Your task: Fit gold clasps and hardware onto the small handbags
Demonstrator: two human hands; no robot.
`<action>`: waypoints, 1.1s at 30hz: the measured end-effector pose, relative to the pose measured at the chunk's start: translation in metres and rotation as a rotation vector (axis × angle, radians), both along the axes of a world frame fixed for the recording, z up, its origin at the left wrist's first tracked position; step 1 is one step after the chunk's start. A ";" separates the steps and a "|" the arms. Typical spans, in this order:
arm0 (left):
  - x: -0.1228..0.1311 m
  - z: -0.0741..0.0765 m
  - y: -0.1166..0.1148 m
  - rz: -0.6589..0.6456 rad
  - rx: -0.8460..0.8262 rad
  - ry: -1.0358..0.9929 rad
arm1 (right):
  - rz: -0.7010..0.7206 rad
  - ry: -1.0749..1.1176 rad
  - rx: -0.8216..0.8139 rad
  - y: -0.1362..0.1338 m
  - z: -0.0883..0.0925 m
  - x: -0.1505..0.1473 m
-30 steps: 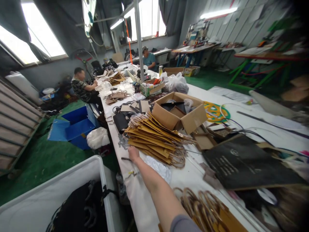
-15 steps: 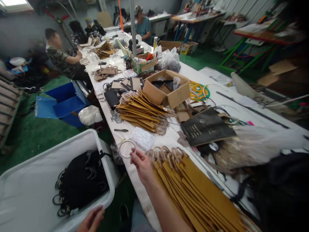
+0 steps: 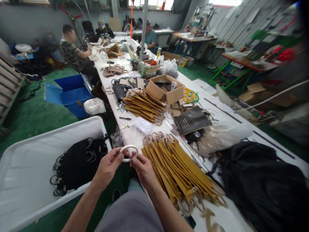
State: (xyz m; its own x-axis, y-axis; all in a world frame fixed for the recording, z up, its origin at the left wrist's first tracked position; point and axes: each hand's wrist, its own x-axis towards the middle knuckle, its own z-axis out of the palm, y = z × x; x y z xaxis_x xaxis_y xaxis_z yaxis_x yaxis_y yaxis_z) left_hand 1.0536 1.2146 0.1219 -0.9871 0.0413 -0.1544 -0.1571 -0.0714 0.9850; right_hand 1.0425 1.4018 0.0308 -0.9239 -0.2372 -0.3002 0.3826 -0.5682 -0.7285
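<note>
A narrow roll of white tape is held up in front of me between both hands. My left hand pinches its left side with thumb and fingers. On the opposite side, my right hand grips the rim, fingers closed. Just right of my right hand, mustard-yellow flat bag pieces with looped handles lie in an overlapping row on the white table. A clear plastic packet and a black pen rest beyond the tape.
At my left stands a white tub holding black looped pieces. Farther along are another yellow stack, a cardboard box and a black printed bag. A black backpack lies right. Two people sit farther off.
My left hand has come up from the tub's edge and taken hold of the tape roll, which my right hand held alone. The roll is now slightly lower, and the view has shifted.
</note>
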 end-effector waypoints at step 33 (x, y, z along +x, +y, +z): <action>0.218 -0.313 0.175 -0.770 -0.668 -0.461 | -0.159 -0.529 1.761 0.432 -0.324 0.544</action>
State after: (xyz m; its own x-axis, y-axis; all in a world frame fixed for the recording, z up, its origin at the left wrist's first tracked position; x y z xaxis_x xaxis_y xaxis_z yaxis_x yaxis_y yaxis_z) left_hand 1.2714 1.3896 -0.1912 -0.5766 0.3886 -0.7187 -0.2915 0.7239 0.6253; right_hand 1.5870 1.8341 -0.2931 -0.6419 0.7036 -0.3049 0.7664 0.5762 -0.2838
